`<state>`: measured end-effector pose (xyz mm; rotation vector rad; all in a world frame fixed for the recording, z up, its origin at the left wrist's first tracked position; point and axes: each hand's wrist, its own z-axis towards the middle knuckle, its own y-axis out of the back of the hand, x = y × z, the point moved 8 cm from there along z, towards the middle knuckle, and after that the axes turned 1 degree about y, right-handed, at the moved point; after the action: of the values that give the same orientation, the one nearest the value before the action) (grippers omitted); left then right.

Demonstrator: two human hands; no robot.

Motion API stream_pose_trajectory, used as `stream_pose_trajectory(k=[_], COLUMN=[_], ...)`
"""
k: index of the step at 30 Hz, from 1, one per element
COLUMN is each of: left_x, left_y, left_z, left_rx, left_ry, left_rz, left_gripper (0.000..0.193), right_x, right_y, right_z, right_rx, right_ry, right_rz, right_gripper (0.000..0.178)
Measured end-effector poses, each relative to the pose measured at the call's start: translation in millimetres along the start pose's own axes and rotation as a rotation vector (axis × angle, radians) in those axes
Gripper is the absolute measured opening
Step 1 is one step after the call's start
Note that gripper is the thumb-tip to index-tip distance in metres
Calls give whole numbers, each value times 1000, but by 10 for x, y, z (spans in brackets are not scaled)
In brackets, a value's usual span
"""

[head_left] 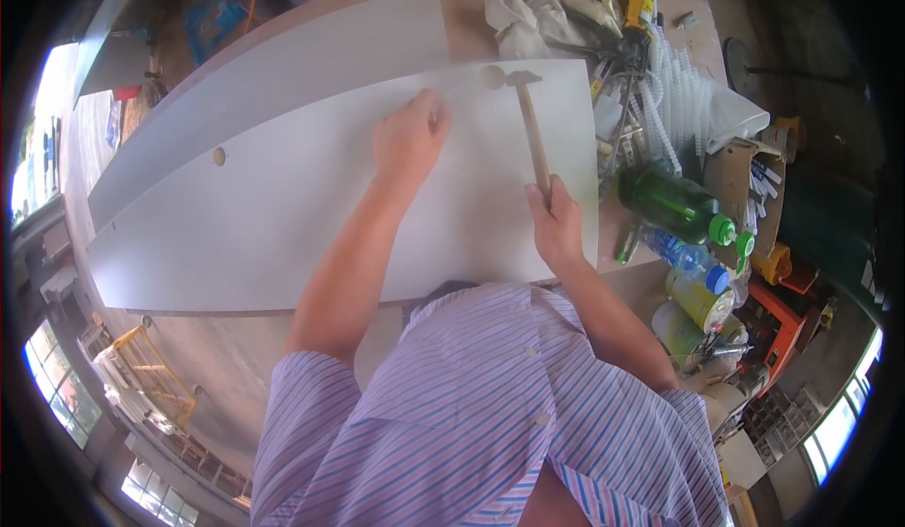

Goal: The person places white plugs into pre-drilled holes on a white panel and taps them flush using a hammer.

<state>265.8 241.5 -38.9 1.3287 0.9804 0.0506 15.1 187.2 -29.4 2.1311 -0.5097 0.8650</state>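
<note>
A large white board lies flat in front of me, overlapping a second pale board behind it. My right hand is wrapped round the lower wooden handle of a hammer. The hammer's dark metal head lies over the board's far right part, next to a round tan spot; whether this is a hole or a disc I cannot tell. Over the middle of the board, my left hand is closed, fingers curled and thumb pressed in. Whatever it may pinch is too small to make out.
A similar round tan spot shows at the board's left. Along the right stand a green bottle, a clear blue-capped bottle, white coiled plastic strips and a cardboard box. Crumpled white material lies at the back.
</note>
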Motion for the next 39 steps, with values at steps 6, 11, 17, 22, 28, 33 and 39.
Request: stream_pose_trajectory(k=[6, 11, 17, 22, 28, 33, 39], left_x=[-18, -24, -38, -40, -43, -52, -51], left_y=[36, 51, 73, 65, 87, 69, 104], left_z=[-15, -15, -2, -5, -7, 23, -5], left_rx=[-38, -64, -70, -59, -90, -86, -90], left_ry=[-15, -19, -24, -26, -58, -82, -65], left_rz=[-10, -3, 1, 17, -4, -10, -33], left_gripper=[15, 14, 13, 12, 12, 12, 10], right_x=[88, 159, 190, 368, 609, 261, 675], right_y=[-22, -45, -79, -24, 42, -225, 75], right_z=[34, 53, 62, 23, -16, 64, -71], right_rx=[18, 29, 49, 13, -102, 37, -72], right_ry=[-1, 10, 9, 70, 277, 100, 233], right_rz=[-6, -26, -10, 168, 142, -97, 128], right_gripper=[31, 31, 32, 31, 29, 27, 25])
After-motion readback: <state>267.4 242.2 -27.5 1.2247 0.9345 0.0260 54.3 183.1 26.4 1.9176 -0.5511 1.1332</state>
